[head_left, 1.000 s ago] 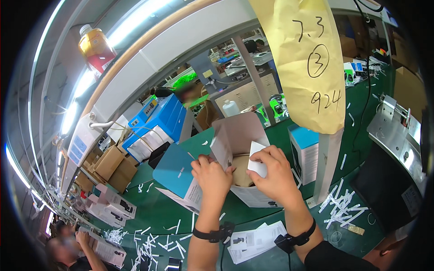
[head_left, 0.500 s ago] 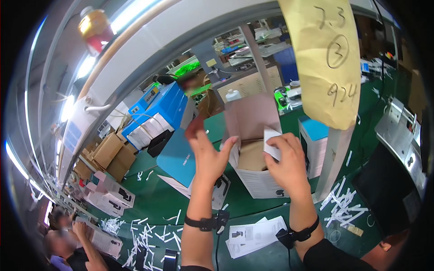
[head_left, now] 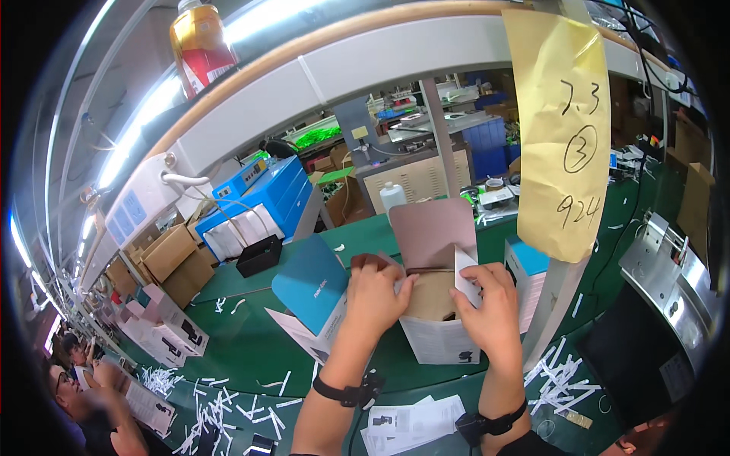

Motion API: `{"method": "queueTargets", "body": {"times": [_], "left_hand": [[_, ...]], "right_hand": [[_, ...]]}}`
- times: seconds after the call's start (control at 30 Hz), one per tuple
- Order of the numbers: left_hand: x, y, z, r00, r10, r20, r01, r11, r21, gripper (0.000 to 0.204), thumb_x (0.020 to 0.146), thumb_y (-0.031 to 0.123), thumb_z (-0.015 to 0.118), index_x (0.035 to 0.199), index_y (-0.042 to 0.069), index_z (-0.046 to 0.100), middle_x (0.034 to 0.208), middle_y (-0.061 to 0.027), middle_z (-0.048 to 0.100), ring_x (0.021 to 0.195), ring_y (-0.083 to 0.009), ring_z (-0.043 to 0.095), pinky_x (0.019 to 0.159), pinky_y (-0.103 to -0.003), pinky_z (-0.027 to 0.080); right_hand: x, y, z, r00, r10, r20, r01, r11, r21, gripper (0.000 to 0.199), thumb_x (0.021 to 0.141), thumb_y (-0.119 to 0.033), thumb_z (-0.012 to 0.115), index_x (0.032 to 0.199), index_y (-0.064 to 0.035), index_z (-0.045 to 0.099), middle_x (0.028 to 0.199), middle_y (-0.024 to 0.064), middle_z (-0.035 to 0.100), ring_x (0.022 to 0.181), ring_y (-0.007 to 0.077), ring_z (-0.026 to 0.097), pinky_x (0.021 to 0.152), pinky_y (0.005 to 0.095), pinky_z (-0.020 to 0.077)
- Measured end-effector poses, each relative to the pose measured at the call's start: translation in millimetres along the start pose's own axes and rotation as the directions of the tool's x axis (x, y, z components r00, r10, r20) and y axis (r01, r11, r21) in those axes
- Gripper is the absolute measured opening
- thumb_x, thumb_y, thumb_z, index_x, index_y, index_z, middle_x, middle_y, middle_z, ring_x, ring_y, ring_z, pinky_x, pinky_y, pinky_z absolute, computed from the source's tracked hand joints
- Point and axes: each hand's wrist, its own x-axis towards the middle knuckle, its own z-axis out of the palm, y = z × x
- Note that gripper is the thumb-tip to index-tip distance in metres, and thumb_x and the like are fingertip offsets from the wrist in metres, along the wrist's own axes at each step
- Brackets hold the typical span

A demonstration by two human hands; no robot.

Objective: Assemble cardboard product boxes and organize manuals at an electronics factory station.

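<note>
In front of me stands a white carton [head_left: 441, 343], its pinkish-brown lid [head_left: 435, 232] raised at the back. A brown cardboard insert [head_left: 430, 298] fills the carton's mouth. My left hand [head_left: 375, 298] is bent over the left side flap [head_left: 391, 266], thumb toward the opening and fingers behind it. With thumb and fingers, my right hand [head_left: 490, 305] pinches the white right side flap [head_left: 466, 272], which stands upright. Left of my left hand, another carton has a raised blue lid [head_left: 313, 283].
Printed sheets [head_left: 414, 427] lie in front of my carton. White paper strips [head_left: 217, 418] are scattered left and right. A blue-topped carton [head_left: 526, 258] stands beside a metal post [head_left: 559, 292] with a yellow paper [head_left: 563, 137]. A black tray [head_left: 258, 256] sits farther back; co-workers [head_left: 84, 410] are at far left.
My left hand was spread in the air left of the carton; it has come down and closed on the left flap. My right hand stays on the right flap. The view has shifted.
</note>
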Motion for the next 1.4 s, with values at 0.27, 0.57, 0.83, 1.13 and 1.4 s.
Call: {"method": "queueTargets", "body": {"times": [0.27,0.57,0.83,1.13,1.4], "left_hand": [[-32.9,-2.9,34.1,0.985,0.109,-0.133,-0.118,0.991,-0.063,0.018,0.075,0.012,0.071,0.088,0.000,0.072,0.113,-0.0212,0.060,0.108,-0.0400,0.053,0.093,-0.050,0.044],[-67.5,6.1,17.1,0.998,-0.065,-0.028,0.061,0.992,-0.108,0.026,0.081,0.021,0.075,0.081,-0.004,0.073,0.135,-0.0258,0.045,0.124,-0.0434,0.040,0.097,-0.049,0.042],[-52.8,14.8,90.9,0.698,-0.451,-0.556,-0.273,0.551,-0.789,0.055,0.088,0.009,0.068,0.134,-0.004,0.041,0.142,-0.0296,0.039,0.137,-0.0476,0.038,0.111,-0.051,0.036],[-35.2,25.6,111.5,0.985,-0.034,-0.171,-0.118,0.589,-0.799,0.012,0.086,0.015,0.068,0.085,0.004,0.070,0.121,-0.0171,0.057,0.131,-0.0423,0.041,0.114,-0.048,0.029],[-41.6,6.4,117.0,0.983,-0.160,-0.085,0.024,0.580,-0.814,0.052,0.092,0.014,0.065,0.141,0.005,0.054,0.156,-0.0187,0.033,0.146,-0.0320,0.025,0.122,-0.044,0.013]], "right_hand": [[0.3,29.3,11.1,0.988,-0.142,-0.065,0.139,0.989,-0.044,0.029,0.071,-0.004,0.071,0.099,-0.0010,0.064,0.098,0.0157,0.062,0.096,0.0357,0.059,0.089,0.0440,0.0465],[-1.9,66.2,21.7,0.936,-0.352,0.013,0.343,0.902,-0.261,0.028,0.084,-0.010,0.069,0.110,0.0003,0.066,0.118,0.0166,0.063,0.110,0.0356,0.056,0.102,0.0416,0.0408],[47.0,250.9,25.5,0.993,-0.071,0.092,0.034,0.933,0.358,0.043,0.108,-0.023,0.048,0.133,0.0117,0.058,0.160,0.0133,0.034,0.123,0.0255,0.060,0.107,0.0348,0.0452],[26.5,163.0,9.9,0.947,0.063,0.315,-0.247,0.767,0.592,0.035,0.104,-0.029,0.053,0.108,0.0024,0.067,0.160,0.0141,0.038,0.132,0.0208,0.047,0.113,0.0335,0.0280],[12.5,111.3,3.7,0.929,0.092,0.359,-0.250,0.871,0.423,0.024,0.094,-0.026,0.062,0.083,-0.0056,0.066,0.153,0.0222,0.042,0.150,0.0296,0.027,0.118,0.0395,0.0176]]}}
